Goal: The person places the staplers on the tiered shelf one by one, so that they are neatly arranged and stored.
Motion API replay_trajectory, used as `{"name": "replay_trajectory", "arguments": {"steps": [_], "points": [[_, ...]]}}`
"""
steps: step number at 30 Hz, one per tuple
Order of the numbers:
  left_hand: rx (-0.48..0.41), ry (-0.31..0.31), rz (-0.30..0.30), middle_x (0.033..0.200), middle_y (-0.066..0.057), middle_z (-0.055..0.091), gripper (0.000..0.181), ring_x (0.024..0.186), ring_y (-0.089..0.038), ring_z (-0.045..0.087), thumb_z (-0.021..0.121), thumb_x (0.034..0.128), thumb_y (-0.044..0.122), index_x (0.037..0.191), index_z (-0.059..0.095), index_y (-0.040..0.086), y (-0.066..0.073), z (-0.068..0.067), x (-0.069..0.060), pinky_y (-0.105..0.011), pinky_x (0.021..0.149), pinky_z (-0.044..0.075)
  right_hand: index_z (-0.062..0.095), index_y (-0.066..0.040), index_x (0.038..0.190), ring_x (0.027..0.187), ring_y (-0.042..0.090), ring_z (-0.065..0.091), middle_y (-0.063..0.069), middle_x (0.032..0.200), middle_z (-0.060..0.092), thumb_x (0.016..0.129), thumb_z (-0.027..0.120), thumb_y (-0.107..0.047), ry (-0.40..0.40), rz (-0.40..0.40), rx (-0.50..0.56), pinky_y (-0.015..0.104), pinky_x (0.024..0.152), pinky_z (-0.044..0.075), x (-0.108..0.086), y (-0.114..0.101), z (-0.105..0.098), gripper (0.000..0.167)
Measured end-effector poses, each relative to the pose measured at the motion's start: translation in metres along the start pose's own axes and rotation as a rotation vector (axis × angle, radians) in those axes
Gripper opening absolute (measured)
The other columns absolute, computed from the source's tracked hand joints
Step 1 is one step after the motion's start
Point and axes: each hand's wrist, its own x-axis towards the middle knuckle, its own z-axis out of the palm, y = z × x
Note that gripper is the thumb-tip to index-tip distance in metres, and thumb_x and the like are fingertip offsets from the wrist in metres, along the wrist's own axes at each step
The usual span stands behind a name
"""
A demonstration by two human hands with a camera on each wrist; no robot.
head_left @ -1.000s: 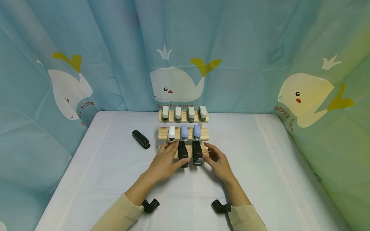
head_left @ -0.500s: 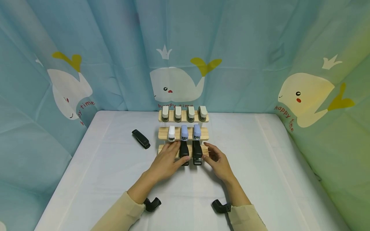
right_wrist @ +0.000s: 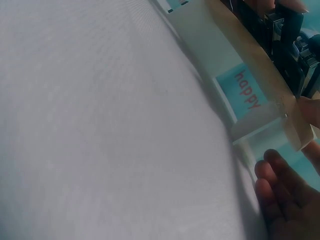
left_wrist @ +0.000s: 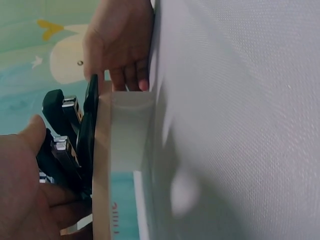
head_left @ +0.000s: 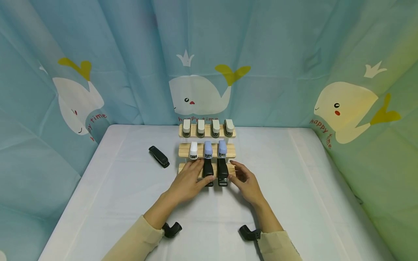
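Note:
A three-tier wooden display rack (head_left: 231, 150) stands near the middle of the white table, with mini staplers on its upper tiers. Two black staplers lie on the lowest tier. My left hand (head_left: 187, 184) grips the left black stapler (head_left: 208, 168), thumb on its near right side and fingers along its left. My right hand (head_left: 249, 185) holds the right end of the lowest tier, its thumb close to the right black stapler (head_left: 222, 168). In the right wrist view the lower fingers (right_wrist: 280, 180) hang loosely curled beside the rack's clear support.
Another black stapler (head_left: 159, 156) lies on the table left of the rack. Grey-white mini staplers (head_left: 201, 127) line the top tier; a white one (head_left: 193, 149) and two lavender ones (head_left: 208, 149) sit on the middle tier. A whale-print curtain (head_left: 281, 72) hangs behind.
The left black stapler has shifted slightly right and back and now lies straighter, parallel to its neighbour. My left hand moved slightly with it; the right hand stayed put.

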Motion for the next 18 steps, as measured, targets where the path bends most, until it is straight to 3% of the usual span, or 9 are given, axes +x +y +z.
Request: {"name": "replay_trajectory", "arguments": {"steps": [9, 18], "points": [[-0.007, 0.013, -0.002, 0.167, -0.012, 0.036, 0.087, 0.155, -0.033, 0.032, 0.050, 0.1011, 0.066, 0.161, 0.034, 0.005, -0.001, -0.001, -0.002, -0.052, 0.124, 0.032, 0.054, 0.001, 0.147, 0.104, 0.032, 0.062, 0.027, 0.118, 0.067, 0.095, 0.071, -0.006, 0.000, 0.016, -0.011, 0.030, 0.090, 0.052, -0.001, -0.003, 0.000, 0.055], [0.000, 0.013, 0.000, 0.167, -0.009, 0.038, 0.084, 0.156, -0.034, 0.031, 0.049, 0.1014, 0.066, 0.164, 0.032, 0.012, -0.004, -0.006, -0.008, -0.055, 0.124, 0.031, 0.054, -0.006, 0.150, 0.105, 0.029, 0.062, 0.023, 0.120, 0.067, 0.096, 0.072, -0.008, 0.019, 0.019, -0.005, 0.028, 0.090, 0.051, 0.008, 0.035, 0.004, 0.057]]}}
